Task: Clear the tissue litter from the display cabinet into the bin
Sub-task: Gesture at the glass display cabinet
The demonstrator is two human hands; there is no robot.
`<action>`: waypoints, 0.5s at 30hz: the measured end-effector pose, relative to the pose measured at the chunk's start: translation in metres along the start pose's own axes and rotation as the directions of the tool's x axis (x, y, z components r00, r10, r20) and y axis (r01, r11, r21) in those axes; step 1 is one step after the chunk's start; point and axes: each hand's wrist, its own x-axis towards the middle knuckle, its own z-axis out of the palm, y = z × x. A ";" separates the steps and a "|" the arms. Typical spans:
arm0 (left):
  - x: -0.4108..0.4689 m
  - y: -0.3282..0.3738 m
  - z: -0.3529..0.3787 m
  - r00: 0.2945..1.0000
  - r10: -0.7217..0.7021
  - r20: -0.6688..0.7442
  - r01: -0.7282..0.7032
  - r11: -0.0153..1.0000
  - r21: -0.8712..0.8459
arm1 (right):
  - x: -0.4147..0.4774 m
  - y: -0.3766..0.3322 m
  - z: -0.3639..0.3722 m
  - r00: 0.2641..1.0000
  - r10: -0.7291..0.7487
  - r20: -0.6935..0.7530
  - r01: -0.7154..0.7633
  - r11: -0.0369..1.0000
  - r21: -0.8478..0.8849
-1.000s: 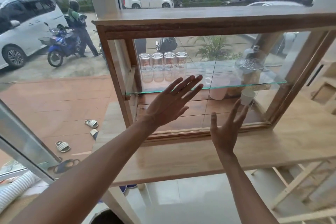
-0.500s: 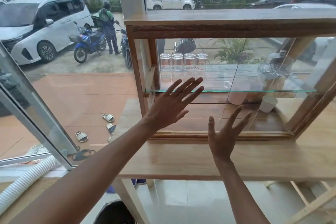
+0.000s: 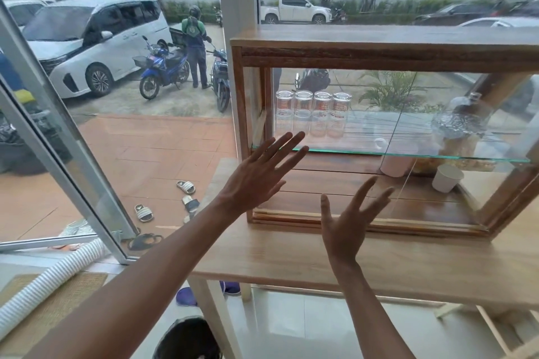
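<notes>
A wooden display cabinet (image 3: 379,58) with glass panels stands on a wooden table (image 3: 291,259). My left hand (image 3: 259,175) is raised flat, fingers spread, against the cabinet's front glass near its left end. My right hand (image 3: 350,221) is also flat and spread, lower, near the middle of the front glass. Neither hand holds anything. A dark round bin (image 3: 186,338) sits on the floor below the table's left end. No tissue litter shows inside the cabinet.
On the glass shelf (image 3: 350,151) stand several upturned glasses (image 3: 313,114) and a jar (image 3: 458,137). A white paper cup (image 3: 446,178) and a pale mug (image 3: 393,166) sit on the cabinet floor. A white ribbed hose (image 3: 49,280) lies left. Window glass fills the left.
The view has swung left, so the cabinet now sits further right in frame and the bin shows below. Both hands stay flat on the front glass.
</notes>
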 end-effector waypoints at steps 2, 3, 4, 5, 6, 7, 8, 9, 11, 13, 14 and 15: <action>-0.004 -0.002 0.000 1.000 -0.010 -0.005 0.010 0.999 -0.052 | -0.003 -0.003 0.002 1.000 -0.003 0.009 0.003 1.000 0.005; -0.005 -0.004 0.001 1.000 -0.014 -0.008 0.014 0.998 -0.066 | -0.005 -0.005 0.003 1.000 -0.008 0.013 0.008 1.000 0.005; -0.006 -0.005 0.001 1.000 -0.017 -0.012 0.016 0.997 -0.069 | -0.006 -0.007 0.004 1.000 -0.013 0.017 0.013 1.000 0.004; -0.008 -0.006 0.001 1.000 -0.019 -0.013 0.018 0.997 -0.070 | -0.007 -0.009 0.005 1.000 -0.014 0.023 0.014 1.000 0.003; -0.009 -0.007 0.001 1.000 -0.021 -0.015 0.019 0.997 -0.079 | -0.008 -0.010 0.006 1.000 -0.013 0.029 0.013 1.000 0.002; -0.010 -0.008 0.001 1.000 -0.025 -0.019 0.023 0.996 -0.090 | -0.009 -0.012 0.006 0.999 -0.010 0.035 0.010 1.000 0.001; -0.011 -0.009 0.000 0.999 -0.032 -0.022 0.030 0.994 -0.103 | -0.009 -0.013 0.007 0.999 -0.009 0.040 0.009 1.000 -0.001; -0.013 -0.008 -0.001 0.999 -0.039 -0.022 0.037 0.993 -0.114 | -0.010 -0.015 0.008 0.999 -0.008 0.045 0.008 1.000 -0.003; -0.017 -0.010 -0.002 0.998 -0.055 -0.029 0.051 0.990 -0.131 | -0.013 -0.017 0.009 0.998 -0.015 0.055 0.015 1.000 -0.001; -0.022 -0.012 -0.003 0.997 -0.072 -0.030 0.067 0.986 -0.150 | -0.016 -0.019 0.011 0.997 -0.022 0.069 0.022 1.000 0.004; -0.024 -0.013 -0.002 0.997 -0.077 -0.032 0.071 0.985 -0.155 | -0.017 -0.020 0.011 0.997 -0.025 0.075 0.024 1.000 0.005; -0.025 -0.014 -0.002 0.996 -0.082 -0.039 0.075 0.984 -0.161 | -0.017 -0.020 0.012 0.997 -0.027 0.074 0.027 1.000 -0.001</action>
